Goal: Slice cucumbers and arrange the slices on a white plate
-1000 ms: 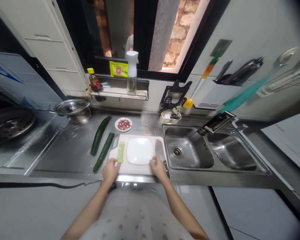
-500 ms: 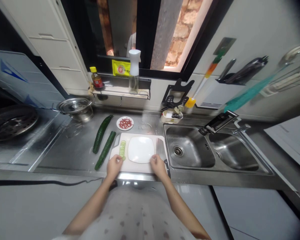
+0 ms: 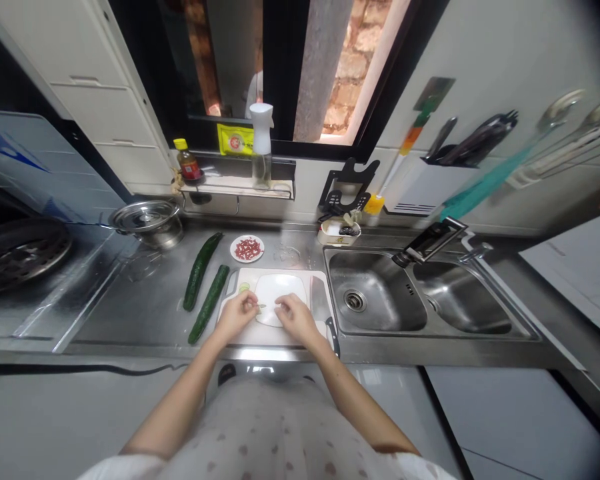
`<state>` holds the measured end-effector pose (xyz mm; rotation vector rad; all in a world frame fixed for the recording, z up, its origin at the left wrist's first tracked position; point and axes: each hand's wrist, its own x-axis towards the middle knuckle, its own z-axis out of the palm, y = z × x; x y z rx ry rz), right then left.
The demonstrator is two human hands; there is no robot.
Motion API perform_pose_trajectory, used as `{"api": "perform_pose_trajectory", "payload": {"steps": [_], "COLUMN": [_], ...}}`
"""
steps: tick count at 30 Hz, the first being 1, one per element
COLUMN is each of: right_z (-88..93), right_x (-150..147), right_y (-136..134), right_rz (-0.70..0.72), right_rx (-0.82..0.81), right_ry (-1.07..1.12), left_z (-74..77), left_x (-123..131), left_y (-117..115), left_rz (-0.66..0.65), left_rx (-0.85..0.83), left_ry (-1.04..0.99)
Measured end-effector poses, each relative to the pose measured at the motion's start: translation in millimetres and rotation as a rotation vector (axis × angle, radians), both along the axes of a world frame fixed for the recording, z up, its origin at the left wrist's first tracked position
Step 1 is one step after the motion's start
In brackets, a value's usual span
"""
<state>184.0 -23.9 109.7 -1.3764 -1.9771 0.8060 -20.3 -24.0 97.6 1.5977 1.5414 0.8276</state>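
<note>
While the left hand [image 3: 237, 315] is now leaning over the near left part of the white plate [image 3: 275, 287], instead of working beside the row of slices [image 3: 243, 287] as half a second ago, the right hand [image 3: 297, 319] is reaching further inward too, no longer pinching the plate's near right corner. The two hands are now facing each other across a narrow gap.

The left fingers are pinching a thin cucumber slice [image 3: 262, 306]; it is sticking out from their tips toward the right hand, over the plate. The right fingers are curling close to it, but whether they are grasping anything I cannot tell.

Both hands are working above one cutting board [image 3: 265, 339], which is carrying the one plate and, at its right edge, one knife [image 3: 319, 290]. The left hand is hiding most of the row, so only its far end is showing and the slices are escaping a count. Two cucumbers [image 3: 210, 303] are lying side by side on the table [image 3: 130, 300], left of the board. Beyond the board, one small dish [image 3: 233, 251] is holding chopped red pieces. Farther left, one lidded pot [image 3: 167, 233] is standing; two sink basins [image 3: 380, 313] are flanking the board on the right.
</note>
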Motion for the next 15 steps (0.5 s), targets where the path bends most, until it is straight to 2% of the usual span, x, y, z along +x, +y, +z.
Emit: {"api": "perform_pose_trajectory", "payload": {"steps": [4,7,11,15], "right_z": [14.6,22.1,27.1,27.5], "right_x": [-6.1,-7.7,-8.1,-6.5], "right_y": [3.6,5.9,9.1,13.3], "right_rz": [0.080,0.101,0.119,0.110], "right_rx": [0.096,0.133,0.143,0.148], "right_ry": [-0.009,-0.004,0.008,0.034], "left_z": [21.2,31.4,36.6,33.3], "left_x": [8.5,13.1,16.7,20.9], "left_y": [1.8,2.6,5.2,6.9], "left_rz": [-0.045,-0.079,-0.094,-0.053], "left_rx": [0.056,0.111,0.150,0.134], "left_ry": [0.003,0.010,0.010,-0.069]}}
